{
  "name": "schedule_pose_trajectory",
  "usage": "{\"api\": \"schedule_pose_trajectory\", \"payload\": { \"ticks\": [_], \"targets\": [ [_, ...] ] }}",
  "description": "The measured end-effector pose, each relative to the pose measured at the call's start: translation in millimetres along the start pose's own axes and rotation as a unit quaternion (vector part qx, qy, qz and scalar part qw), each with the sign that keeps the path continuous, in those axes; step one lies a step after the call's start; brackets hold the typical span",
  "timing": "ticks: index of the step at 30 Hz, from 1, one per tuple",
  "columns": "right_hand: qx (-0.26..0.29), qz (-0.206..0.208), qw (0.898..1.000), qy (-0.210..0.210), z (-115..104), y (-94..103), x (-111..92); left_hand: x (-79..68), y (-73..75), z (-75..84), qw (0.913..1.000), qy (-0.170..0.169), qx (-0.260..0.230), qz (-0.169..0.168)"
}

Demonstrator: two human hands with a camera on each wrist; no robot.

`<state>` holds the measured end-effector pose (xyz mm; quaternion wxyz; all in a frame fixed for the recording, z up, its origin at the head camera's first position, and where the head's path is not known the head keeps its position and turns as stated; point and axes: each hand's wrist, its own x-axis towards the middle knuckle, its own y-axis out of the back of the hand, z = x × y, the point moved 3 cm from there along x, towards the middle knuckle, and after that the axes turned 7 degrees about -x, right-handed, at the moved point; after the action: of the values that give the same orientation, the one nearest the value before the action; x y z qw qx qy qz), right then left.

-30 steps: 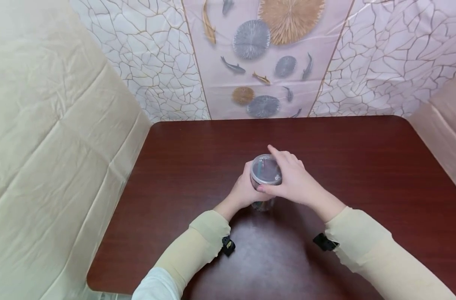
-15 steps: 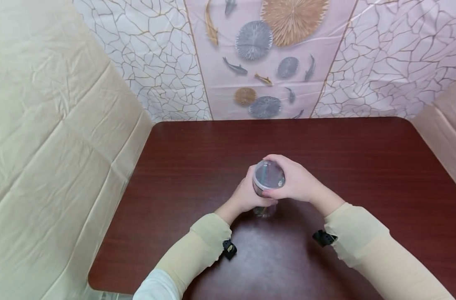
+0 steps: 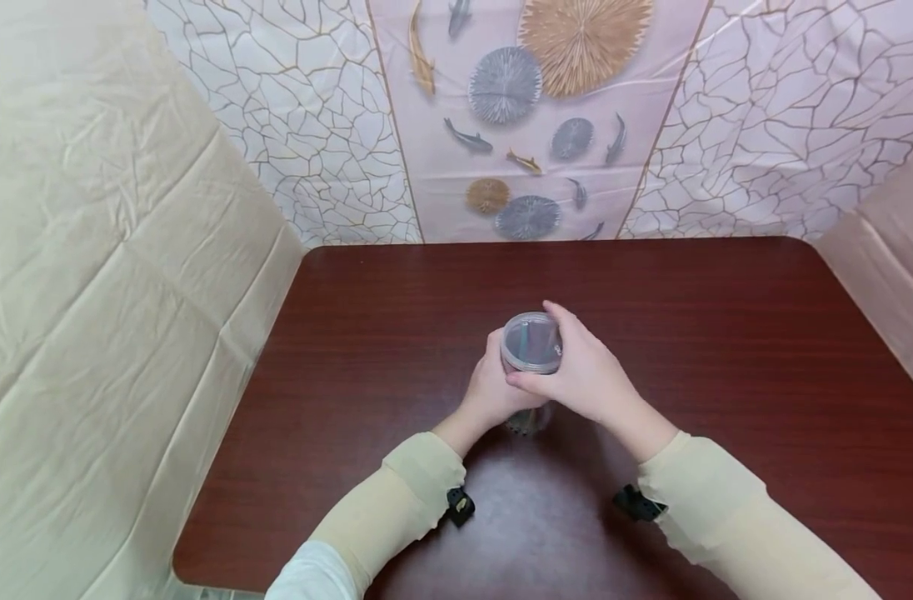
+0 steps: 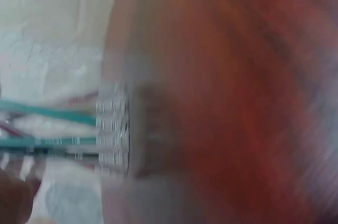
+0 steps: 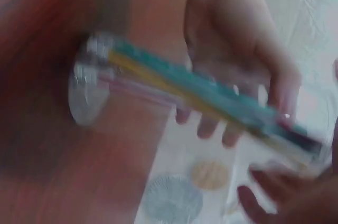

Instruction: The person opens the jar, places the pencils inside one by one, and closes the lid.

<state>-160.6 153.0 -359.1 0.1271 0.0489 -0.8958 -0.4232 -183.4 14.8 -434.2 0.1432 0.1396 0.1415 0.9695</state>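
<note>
A tall clear plastic jar (image 3: 527,422) with a round clear lid (image 3: 531,343) stands roughly upright in the middle of the table. Long thin sticks (image 5: 174,73), teal, yellow and pink, show through its wall. My left hand (image 3: 494,385) wraps round the jar below the lid, as the right wrist view also shows. Over the top, my right hand (image 3: 595,371) has its thumb along the near side of the lid's rim and its fingers round the far side. In the left wrist view the ridged jar base (image 4: 112,134) is close over the tabletop; both wrist views are blurred.
The dark red wooden table (image 3: 381,317) has rounded corners. A patterned cloth (image 3: 329,125) hangs behind its far edge, and a cream padded cloth (image 3: 127,317) rises along the left side. Dark straps with small black devices (image 3: 460,506) sit at both wrists.
My right hand closed round the lid and turned, and now its index finger stands out past the far rim again. The left hand keeps its grip on the jar, which shifted slightly.
</note>
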Motion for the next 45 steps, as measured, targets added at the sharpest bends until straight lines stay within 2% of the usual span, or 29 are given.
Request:
{"api": "schedule_pose_trajectory", "payload": {
  "ticks": [2, 4, 6, 9, 10, 12, 13, 14, 15, 17, 19, 21, 22, 24, 27, 29, 31, 33, 36, 39, 41, 43, 45],
  "targets": [
    [0.056, -0.030, 0.996, 0.060, 5, 7.1, 2, 2.6, 5.8, 4.8, 0.9984, -0.009, -0.028, -0.049],
    [0.123, -0.073, 0.982, 0.124, 11, 15.2, 4, 5.2, 9.9, 12.1, 0.9896, -0.028, -0.076, -0.119],
    [0.156, -0.117, 0.965, 0.174, 12, 22.7, 5, 7.1, 12.3, 21.4, 0.9701, -0.045, -0.134, -0.197],
    [0.170, -0.159, 0.946, 0.225, 7, 28.7, 4, 8.4, 14.8, 37.3, 0.9278, -0.049, -0.216, -0.300],
    [0.161, -0.157, 0.945, 0.237, 5, 29.3, 3, 8.4, 16.0, 41.4, 0.9154, -0.045, -0.234, -0.324],
    [0.147, -0.143, 0.945, 0.256, 0, 28.8, 1, 8.6, 18.2, 46.8, 0.8992, -0.041, -0.250, -0.356],
    [0.142, -0.133, 0.946, 0.260, -1, 28.0, 0, 8.7, 18.8, 48.3, 0.8934, -0.040, -0.257, -0.366],
    [0.136, -0.119, 0.948, 0.260, -2, 27.1, -1, 8.9, 19.2, 48.6, 0.8915, -0.037, -0.262, -0.368],
    [0.129, -0.104, 0.952, 0.257, -3, 25.8, -2, 9.7, 18.6, 45.7, 0.8954, -0.035, -0.258, -0.361],
    [0.121, -0.074, 0.963, 0.228, -2, 22.5, -3, 10.6, 18.7, 42.2, 0.9151, -0.032, -0.233, -0.327],
    [0.114, -0.045, 0.976, 0.182, -2, 18.9, -2, 11.3, 18.4, 38.0, 0.9453, -0.029, -0.187, -0.266],
    [0.099, -0.009, 0.987, 0.125, -2, 15.4, -1, 11.4, 18.2, 33.8, 0.9762, -0.025, -0.107, -0.187],
    [0.093, 0.007, 0.991, 0.095, -2, 13.4, 0, 10.8, 17.6, 32.0, 0.9857, -0.016, -0.074, -0.151],
    [0.075, 0.036, 0.996, 0.045, -4, 9.9, 2, 10.1, 15.5, 29.1, 0.9957, -0.007, -0.023, -0.090],
    [0.047, 0.058, 0.997, 0.001, -10, 6.5, 4, 9.2, 12.1, 25.5, 0.9994, 0.006, 0.004, -0.035],
    [0.031, 0.053, 0.998, 0.004, -13, 6.1, 4, 9.0, 12.0, 23.6, 0.9997, 0.014, 0.002, -0.017],
    [0.026, 0.042, 0.999, 0.023, -13, 9.0, 3, 9.0, 13.6, 22.6, 0.9996, 0.019, -0.011, -0.018],
    [0.038, 0.028, 0.998, 0.050, -10, 14.4, 2, 9.7, 16.4, 22.2, 0.9986, 0.013, -0.038, -0.036],
    [0.073, 0.001, 0.992, 0.106, -2, 24.7, 4, 10.8, 21.3, 22.4, 0.9936, -0.013, -0.077, -0.081],
    [0.095, -0.052, 0.980, 0.168, 6, 29.8, 8, 11.4, 24.7, 23.9, 0.9846, -0.037, -0.105, -0.135],
    [0.104, -0.093, 0.970, 0.200, 10, 29.3, 10, 11.3, 25.0, 25.5, 0.9789, -0.045, -0.104, -0.170],
    [0.114, -0.120, 0.964, 0.209, 12, 26.2, 11, 10.7, 24.3, 27.6, 0.9741, -0.045, -0.101, -0.197],
    [0.130, -0.125, 0.963, 0.198, 13, 22.5, 9, 10.3, 23.1, 28.8, 0.9755, -0.044, -0.084, -0.198]
  ]
}}
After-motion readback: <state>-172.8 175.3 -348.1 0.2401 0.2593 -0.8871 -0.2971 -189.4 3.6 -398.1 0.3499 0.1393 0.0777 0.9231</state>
